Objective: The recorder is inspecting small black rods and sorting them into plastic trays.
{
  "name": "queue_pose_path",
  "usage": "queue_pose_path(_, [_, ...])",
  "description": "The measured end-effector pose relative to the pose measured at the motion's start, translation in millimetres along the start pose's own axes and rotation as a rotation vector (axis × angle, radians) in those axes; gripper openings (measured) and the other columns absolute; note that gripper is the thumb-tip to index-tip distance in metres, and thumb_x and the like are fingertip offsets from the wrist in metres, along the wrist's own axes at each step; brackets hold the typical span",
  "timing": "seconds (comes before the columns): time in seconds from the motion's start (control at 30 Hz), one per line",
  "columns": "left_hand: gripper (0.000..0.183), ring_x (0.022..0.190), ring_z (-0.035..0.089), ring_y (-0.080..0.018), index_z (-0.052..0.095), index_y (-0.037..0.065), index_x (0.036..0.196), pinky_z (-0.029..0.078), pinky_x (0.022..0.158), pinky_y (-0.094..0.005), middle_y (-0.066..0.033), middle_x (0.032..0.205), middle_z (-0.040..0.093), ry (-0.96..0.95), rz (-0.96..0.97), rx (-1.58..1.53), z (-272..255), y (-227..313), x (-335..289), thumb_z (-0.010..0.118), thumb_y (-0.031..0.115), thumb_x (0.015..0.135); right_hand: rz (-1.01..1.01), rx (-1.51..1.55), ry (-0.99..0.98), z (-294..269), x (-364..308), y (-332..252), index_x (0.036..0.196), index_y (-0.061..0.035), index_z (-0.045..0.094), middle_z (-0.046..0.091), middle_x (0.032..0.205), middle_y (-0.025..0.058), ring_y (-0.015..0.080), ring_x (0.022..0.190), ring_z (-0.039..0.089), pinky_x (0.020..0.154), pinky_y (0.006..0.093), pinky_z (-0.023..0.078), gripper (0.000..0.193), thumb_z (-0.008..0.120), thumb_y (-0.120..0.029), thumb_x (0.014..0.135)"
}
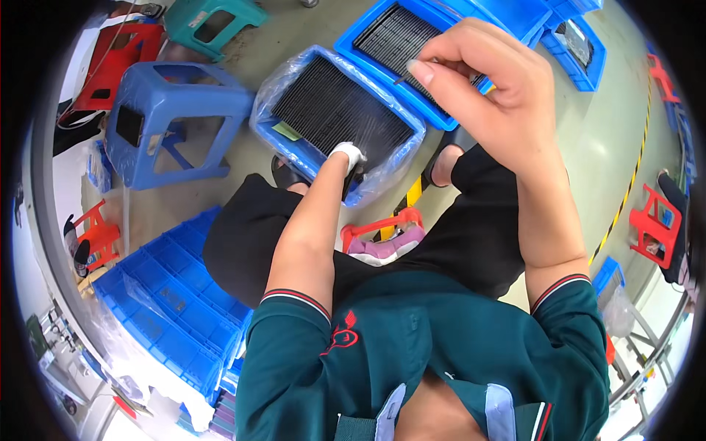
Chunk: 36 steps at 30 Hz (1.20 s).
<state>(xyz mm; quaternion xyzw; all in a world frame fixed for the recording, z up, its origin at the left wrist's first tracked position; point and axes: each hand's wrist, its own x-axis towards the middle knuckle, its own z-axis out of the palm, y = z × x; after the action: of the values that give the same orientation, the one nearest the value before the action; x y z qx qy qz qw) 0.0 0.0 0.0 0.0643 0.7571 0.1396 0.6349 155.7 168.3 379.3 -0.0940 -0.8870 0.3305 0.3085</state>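
Left hand [347, 155] (white-gloved) reaching into plastic-lined blue crate [294, 136] w/ black ribbed sheets [340, 112], fingers' grip can't tell, right hand [482, 88] raised, fingers pinched, nothing visibly held.

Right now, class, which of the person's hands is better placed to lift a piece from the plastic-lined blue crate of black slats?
Left: the left hand reaches into the plastic-lined blue crate, while the right hand is raised above it.

The crate [334, 70] is bright blue, lined with clear glossy plastic, and filled with black ribbed sheets [340, 110]. A white wrap covers the left hand [347, 154]. The shirt [441, 345] is dark teal with red-and-white striped cuffs. The stool [173, 117] is blue, the floor [596, 140] grey-green with a yellow-black striped line.
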Motion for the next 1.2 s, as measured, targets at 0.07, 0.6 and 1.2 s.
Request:
queue_pose_path(0.07, [0.079, 0.059, 0.060, -0.0242, 0.032, 0.005, 0.143, 0.048, 0.054, -0.0417, -0.0146, 0.083, 0.065, 0.070, 0.017, -0.005, 16, -11, -2, 0.067, -0.002, 0.072, -0.021, 0.011, 0.010, -4, -3, -10, 0.081, 0.0000, 0.064, 0.059, 0.074, 0.0049, 0.0122, 0.061, 0.057, 0.055, 0.0214, 0.044, 0.007, 0.069, 0.002, 0.076])
queue_pose_path(0.6, [0.029, 0.104, 0.060, -0.0338, 0.064, 0.012, 0.109, 0.050, 0.088, -0.0412, -0.0190, 0.109, 0.062, 0.475, 0.249, 0.446, 84, 38, 26, 0.050, 0.016, 0.084, -0.036, -0.108, -0.044, 5, 7, 14, 0.079, 0.0016, 0.064, 0.060, 0.073, 0.0072, 0.0127, 0.060, 0.057, 0.052, 0.0214, 0.044, 0.013, 0.069, 0.008, 0.070])
queue_pose_path(1.2, [0.021, 0.084, 0.065, -0.0289, 0.058, 0.010, 0.099, 0.053, 0.066, -0.0417, -0.0106, 0.093, 0.061, 0.622, 0.529, 0.928, 69, 3, -10, 0.058, 0.025, 0.085, -0.027, -0.178, -0.095, 12, 6, 14, 0.080, 0.0019, 0.064, 0.060, 0.074, 0.0077, 0.0134, 0.061, 0.058, 0.053, 0.0218, 0.046, 0.013, 0.068, 0.008, 0.070])
